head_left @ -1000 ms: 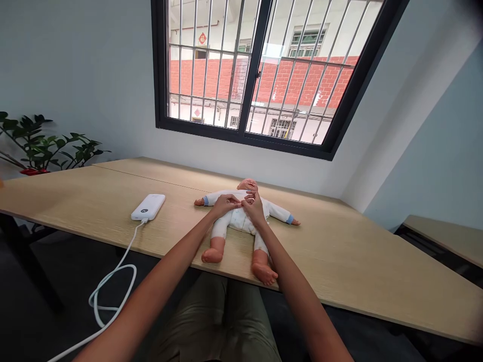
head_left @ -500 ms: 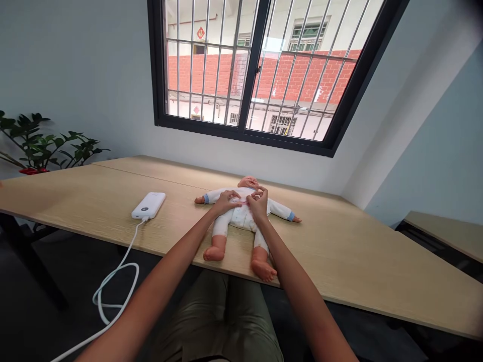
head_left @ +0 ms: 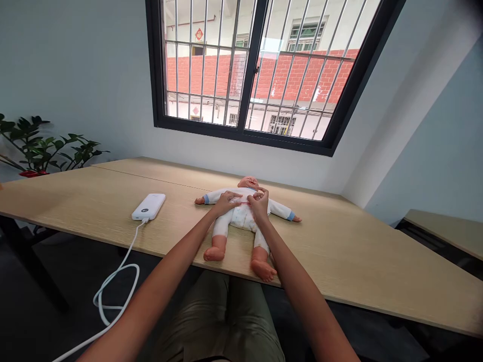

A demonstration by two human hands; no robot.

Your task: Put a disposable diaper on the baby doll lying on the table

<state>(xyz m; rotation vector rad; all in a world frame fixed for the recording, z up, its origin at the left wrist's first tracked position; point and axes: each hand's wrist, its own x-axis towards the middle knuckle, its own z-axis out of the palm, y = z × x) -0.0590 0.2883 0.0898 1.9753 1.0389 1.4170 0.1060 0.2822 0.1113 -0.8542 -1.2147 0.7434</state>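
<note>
Baby doll [head_left: 241, 220], on its back on a light wood-veneer table [head_left: 339, 256], head toward the window; white romper [head_left: 236, 217] with blue cuffs already on, feet bare, fastening state unclear. Left hand [head_left: 226, 202], fingers bent onto the chest; right hand [head_left: 258, 205], fingertips bunched at the chest front; whether either grips cloth cannot be told. Nearby: white power bank [head_left: 148, 206], with white cable [head_left: 132, 244] running off the table edge.

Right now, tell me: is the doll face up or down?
Face up: the plastic baby doll in a white suit lies on its back, its face turned upward, arms spread.
</note>
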